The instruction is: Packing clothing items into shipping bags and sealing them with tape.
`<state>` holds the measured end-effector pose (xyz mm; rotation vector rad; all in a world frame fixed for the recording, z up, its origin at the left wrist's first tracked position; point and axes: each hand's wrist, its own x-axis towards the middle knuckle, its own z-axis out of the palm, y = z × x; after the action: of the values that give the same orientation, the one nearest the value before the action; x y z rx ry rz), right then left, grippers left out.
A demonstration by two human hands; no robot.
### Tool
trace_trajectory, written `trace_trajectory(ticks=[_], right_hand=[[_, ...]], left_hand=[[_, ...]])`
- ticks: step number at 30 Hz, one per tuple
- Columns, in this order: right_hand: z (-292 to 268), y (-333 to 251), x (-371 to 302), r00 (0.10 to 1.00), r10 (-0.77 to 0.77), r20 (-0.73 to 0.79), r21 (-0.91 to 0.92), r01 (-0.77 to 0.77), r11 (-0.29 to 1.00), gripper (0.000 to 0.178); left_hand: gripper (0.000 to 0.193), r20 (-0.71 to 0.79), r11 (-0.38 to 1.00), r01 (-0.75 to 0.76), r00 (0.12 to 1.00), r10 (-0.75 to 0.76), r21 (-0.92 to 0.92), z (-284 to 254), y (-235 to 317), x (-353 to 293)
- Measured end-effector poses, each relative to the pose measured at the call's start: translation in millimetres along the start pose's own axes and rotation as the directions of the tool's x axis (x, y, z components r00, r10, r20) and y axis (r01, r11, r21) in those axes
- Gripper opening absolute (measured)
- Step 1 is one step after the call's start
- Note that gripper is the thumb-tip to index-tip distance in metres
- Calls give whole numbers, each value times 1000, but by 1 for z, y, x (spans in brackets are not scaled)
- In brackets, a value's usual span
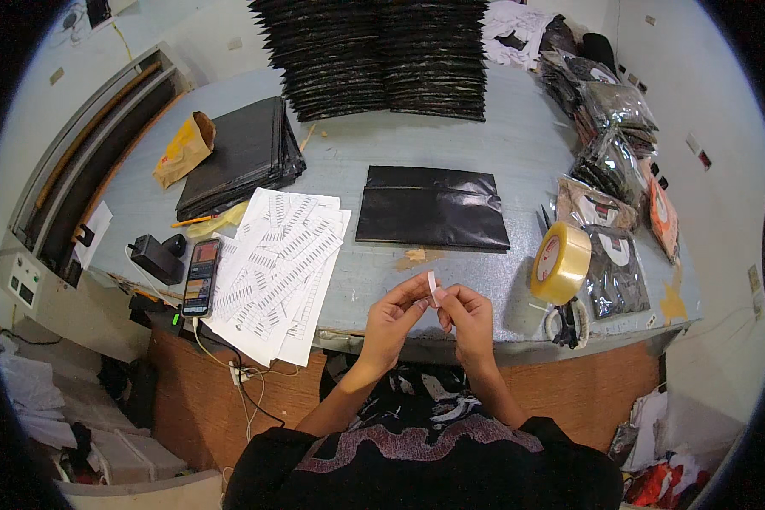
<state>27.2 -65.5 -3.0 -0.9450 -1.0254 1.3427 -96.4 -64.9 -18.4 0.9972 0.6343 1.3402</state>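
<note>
In front of me, over the table's near edge, my left hand (389, 321) and my right hand (467, 321) meet at a small white paper strip (432, 282). The fingertips of both hands are closed on the strip, which stands upright between them. Its lower end is partly hidden by my fingers. Just beyond my hands, a folded black plastic packet (431, 209) lies flat on the table.
Left of me are printed paper sheets (272, 255), a phone (201, 276) with a cable, and stacked black bags (238, 161). On the right are a tape roll (561, 263), scissors (568, 325) and bagged garments (612, 272). Tall black stacks (374, 59) stand at the back.
</note>
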Motion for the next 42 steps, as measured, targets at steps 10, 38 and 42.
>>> trace_trajectory(ticks=[10,38,42], right_hand=[[1,-2,-1,1000,-13,10,16,13,1000,22],[-25,-16,33,997,29,77,383,-56,922,16],[-28,-9,27,1000,-16,1,217,16,976,14]], left_hand=[[34,-9,1000,-3,1000,3,-21,2,3,-1],[43,61,974,150,988,-142,-168,0,9,-3],[52,7,958,155,987,-158,-243,-2,9,0]])
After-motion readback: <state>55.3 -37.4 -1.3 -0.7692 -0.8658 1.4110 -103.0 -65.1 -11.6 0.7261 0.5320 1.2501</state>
